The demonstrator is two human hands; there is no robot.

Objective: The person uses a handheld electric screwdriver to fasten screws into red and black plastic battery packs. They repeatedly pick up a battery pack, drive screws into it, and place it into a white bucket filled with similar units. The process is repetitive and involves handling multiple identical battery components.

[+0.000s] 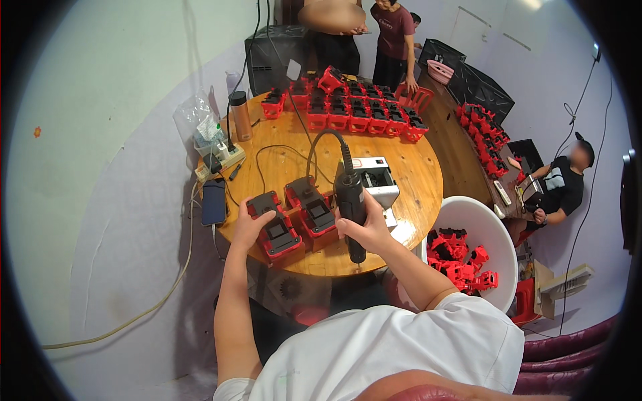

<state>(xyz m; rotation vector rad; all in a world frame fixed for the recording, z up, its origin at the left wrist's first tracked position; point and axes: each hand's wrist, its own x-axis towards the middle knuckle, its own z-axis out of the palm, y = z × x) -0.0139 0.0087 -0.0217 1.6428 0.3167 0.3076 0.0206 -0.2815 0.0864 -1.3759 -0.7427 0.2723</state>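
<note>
My right hand [364, 224] is wrapped round a black corded electric screwdriver [349, 194], held upright with its bit pointing down near the table's front edge. With thumb on top and fingers over the side, my left hand [252, 220] grips a red-and-black plastic housing [279, 230]. Just right of it stands a second red-and-black housing [314, 212], between the first one and the screwdriver. Behind the screwdriver sits a small white-and-black boxy machine [376, 179], partly hidden by the tool and my hand.
Rows of red-and-black housings [358, 113] line the far side of the round wooden table [267, 160]. A bottle [241, 117], power strip [224, 160] and phone [214, 202] sit at the left. A white tub [505, 244] holds red parts. Other people [394, 40] are nearby.
</note>
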